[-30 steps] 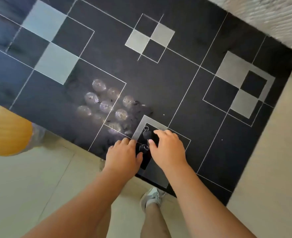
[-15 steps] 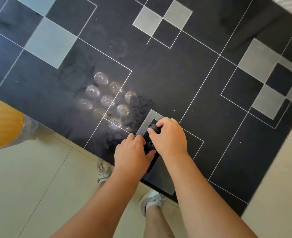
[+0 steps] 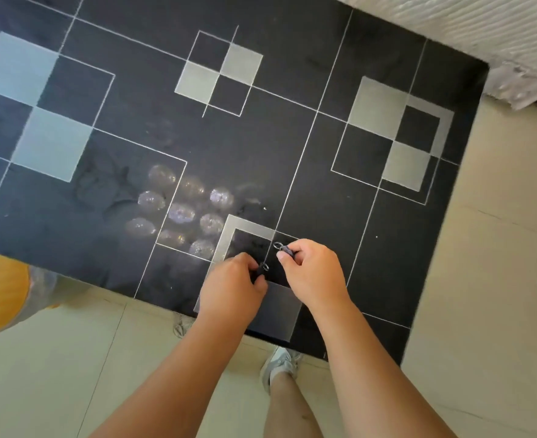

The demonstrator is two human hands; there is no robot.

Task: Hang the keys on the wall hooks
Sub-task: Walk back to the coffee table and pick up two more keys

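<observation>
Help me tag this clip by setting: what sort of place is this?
Probably a room in a home: a black glass table patterned with grey squares stands on a pale tiled floor, and each hand, left and right, grips a small key.

Bright, even daylight; glossy table point(image 3: 292, 147) with faint reflections; slight motion blur, wide-angle bending at edges.

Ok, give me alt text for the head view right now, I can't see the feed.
Seen from above, the left hand and right hand each pinch a small dark key with a metal ring, the left key and right key, just over a black table patterned with grey squares. Pale floor tiles and a grey shoe show below; no wall hooks are visible.
</observation>
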